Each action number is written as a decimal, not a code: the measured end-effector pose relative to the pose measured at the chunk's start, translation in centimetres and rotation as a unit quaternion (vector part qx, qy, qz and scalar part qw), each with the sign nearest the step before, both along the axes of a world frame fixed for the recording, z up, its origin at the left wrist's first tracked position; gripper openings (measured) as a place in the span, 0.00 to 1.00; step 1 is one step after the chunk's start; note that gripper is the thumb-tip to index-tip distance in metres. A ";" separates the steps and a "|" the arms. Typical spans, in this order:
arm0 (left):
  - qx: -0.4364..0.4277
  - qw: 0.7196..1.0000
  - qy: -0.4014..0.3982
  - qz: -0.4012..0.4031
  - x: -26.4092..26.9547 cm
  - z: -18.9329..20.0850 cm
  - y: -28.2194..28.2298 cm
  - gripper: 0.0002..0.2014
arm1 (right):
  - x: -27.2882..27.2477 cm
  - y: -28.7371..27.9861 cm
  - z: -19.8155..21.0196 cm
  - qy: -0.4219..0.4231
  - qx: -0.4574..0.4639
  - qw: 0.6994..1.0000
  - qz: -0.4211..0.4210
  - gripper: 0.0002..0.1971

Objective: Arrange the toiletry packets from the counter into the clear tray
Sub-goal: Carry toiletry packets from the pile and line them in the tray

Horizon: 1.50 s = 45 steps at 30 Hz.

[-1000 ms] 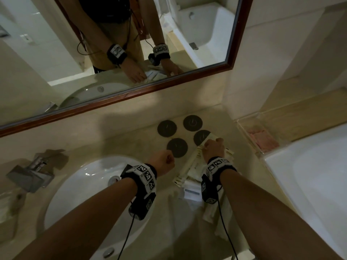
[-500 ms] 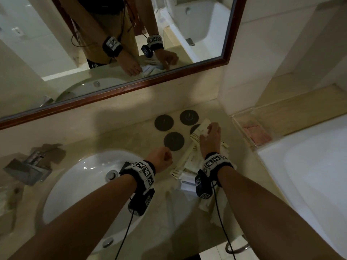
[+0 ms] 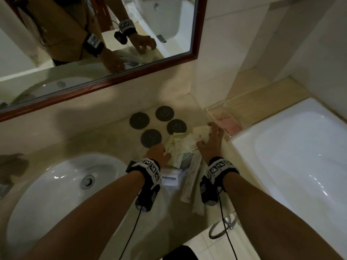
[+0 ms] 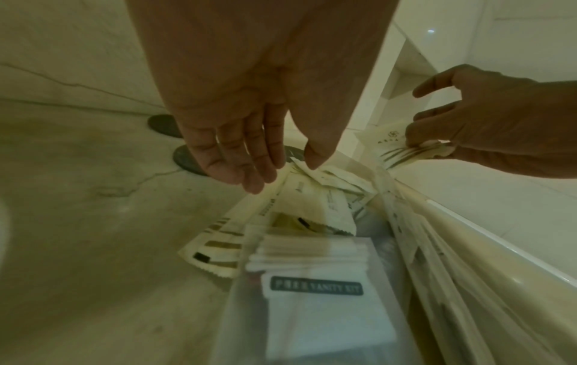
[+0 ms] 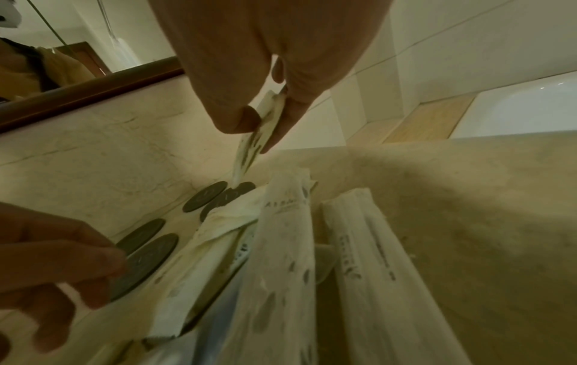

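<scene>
A loose pile of cream toiletry packets (image 3: 179,151) lies on the counter right of the sink, with a white vanity kit pouch (image 4: 315,289) at its near end. My right hand (image 3: 205,135) pinches a few cream packets (image 3: 200,134) between thumb and fingers (image 5: 274,138), lifted off the far end of the pile, close to the clear tray (image 3: 219,112). The tray sits at the counter's far right corner with a pink item (image 3: 229,125) inside. My left hand (image 4: 281,172) is open, fingers straight, its fingertips touching the pile's left side.
Several dark round coasters (image 3: 151,137) lie just beyond the pile. The white sink (image 3: 62,184) is to the left, the bathtub (image 3: 293,156) to the right past the counter edge. A framed mirror (image 3: 105,79) hangs on the wall behind.
My left hand opened from a fist and moved right onto the pile. My right hand lifted packets from the pile and carried them right, toward the tray.
</scene>
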<state>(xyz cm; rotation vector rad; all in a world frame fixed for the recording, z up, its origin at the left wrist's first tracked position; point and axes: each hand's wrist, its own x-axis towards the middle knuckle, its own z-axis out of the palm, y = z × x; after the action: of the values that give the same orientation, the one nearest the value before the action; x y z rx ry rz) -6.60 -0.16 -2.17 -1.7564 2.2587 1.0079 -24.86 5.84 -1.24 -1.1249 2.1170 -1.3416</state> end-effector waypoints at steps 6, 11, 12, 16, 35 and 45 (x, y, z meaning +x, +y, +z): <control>0.017 0.998 -0.057 0.010 -1.6 -1.4 0.1 0.34 | -0.3 0.1 -0.4 -0.007 0.035 0.999 0.014 0.28; 0.042 0.994 -0.023 0.103 -2.2 -1.9 0.1 0.30 | -0.3 0.4 -0.7 -0.005 0.029 0.999 0.029 0.21; 0.062 0.992 -0.010 0.112 -2.4 -1.7 0.0 0.29 | -0.3 0.4 -0.8 -0.002 0.033 0.999 0.030 0.21; 0.112 0.982 0.025 0.148 -2.6 -1.6 -0.7 0.29 | -0.4 0.3 -0.9 -0.004 0.053 0.998 0.021 0.20; 0.069 0.969 0.103 0.214 7.2 4.9 -1.2 0.11 | 6.9 -1.7 2.2 0.020 0.071 0.991 0.108 0.09; -0.017 0.969 0.077 0.233 15.6 9.6 1.0 0.16 | 15.1 -2.6 4.8 -0.014 0.061 0.985 0.162 0.15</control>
<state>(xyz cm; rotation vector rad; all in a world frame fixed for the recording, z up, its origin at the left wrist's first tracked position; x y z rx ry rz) 9.01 0.86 7.47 -2.3685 1.9889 1.2226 -9.79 3.29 3.53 -1.3212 1.8672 -1.0570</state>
